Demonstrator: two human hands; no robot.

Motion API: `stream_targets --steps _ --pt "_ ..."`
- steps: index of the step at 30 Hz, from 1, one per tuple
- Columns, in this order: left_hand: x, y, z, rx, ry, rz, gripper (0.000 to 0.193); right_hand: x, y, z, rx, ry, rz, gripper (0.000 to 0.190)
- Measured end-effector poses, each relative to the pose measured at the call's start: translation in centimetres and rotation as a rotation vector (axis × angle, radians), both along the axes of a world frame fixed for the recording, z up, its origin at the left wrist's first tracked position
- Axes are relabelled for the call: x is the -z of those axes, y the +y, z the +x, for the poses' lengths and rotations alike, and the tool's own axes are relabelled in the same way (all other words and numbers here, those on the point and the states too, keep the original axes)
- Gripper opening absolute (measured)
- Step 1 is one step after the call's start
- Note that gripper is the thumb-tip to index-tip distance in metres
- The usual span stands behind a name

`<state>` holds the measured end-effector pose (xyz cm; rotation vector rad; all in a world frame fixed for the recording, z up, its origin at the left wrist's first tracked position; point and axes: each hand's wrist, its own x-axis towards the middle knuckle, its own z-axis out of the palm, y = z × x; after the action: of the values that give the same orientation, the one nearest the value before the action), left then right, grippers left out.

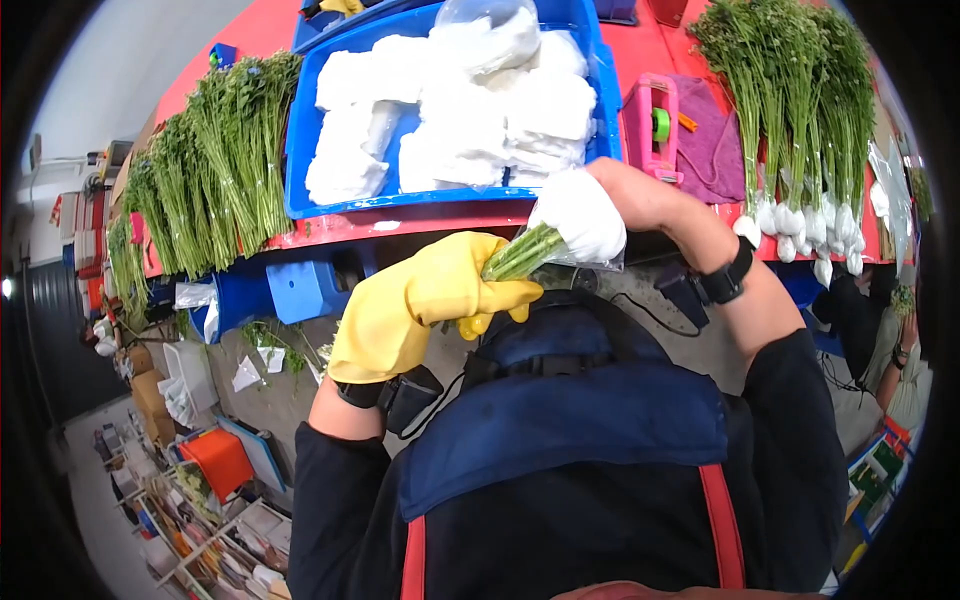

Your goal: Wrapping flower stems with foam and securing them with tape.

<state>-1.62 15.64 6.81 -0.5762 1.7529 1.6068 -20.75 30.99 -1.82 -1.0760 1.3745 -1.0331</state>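
My left hand (442,289), in a yellow rubber glove, is closed around a bundle of green flower stems (525,251). The cut ends run into a white wet-looking wad (583,217) with a clear plastic bag (615,259) about it. My bare right hand (630,191) grips the wad from its far right side; its fingertips are hidden behind it. Just beyond both hands, a blue plastic tray (442,196) holds several stacks of folded white pads (457,139). A clear plastic bag (487,34) lies over the pads at the back.
On the red-covered table (337,229), unwrapped stem bunches (232,150) lie left of the tray. Bunches with white-wrapped ends (791,217) lie at the right. Between them are a pink tape dispenser (651,124) and a purple cloth (709,142). A blue stool (304,289) stands below.
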Motion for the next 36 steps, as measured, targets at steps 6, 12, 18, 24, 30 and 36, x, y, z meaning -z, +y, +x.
stream_targets --steps 6,12,18,24,30,36 --pt "1.0 -0.3 1.2 -0.094 -0.003 0.118 0.018 2.4 1.2 3.6 0.272 -0.041 -0.161 0.021" --pt "3.4 -0.2 0.6 -0.298 0.024 -0.231 0.023 1.9 2.1 6.7 0.430 -0.037 0.019 0.013" --pt "6.7 1.6 -0.1 0.246 0.367 -1.185 0.027 -2.7 0.3 6.1 0.308 -0.222 0.305 0.030" --pt "3.1 1.6 -2.5 0.288 0.047 -0.835 0.029 -3.2 4.0 4.7 0.465 -0.474 -0.129 0.040" --pt "3.5 3.2 -4.4 0.507 0.025 -0.888 0.028 -1.8 5.8 5.2 0.325 0.914 -0.636 0.025" --pt "4.5 4.9 -5.4 0.876 0.478 -1.278 0.027 0.4 8.4 5.0 0.380 1.003 -0.418 0.028"
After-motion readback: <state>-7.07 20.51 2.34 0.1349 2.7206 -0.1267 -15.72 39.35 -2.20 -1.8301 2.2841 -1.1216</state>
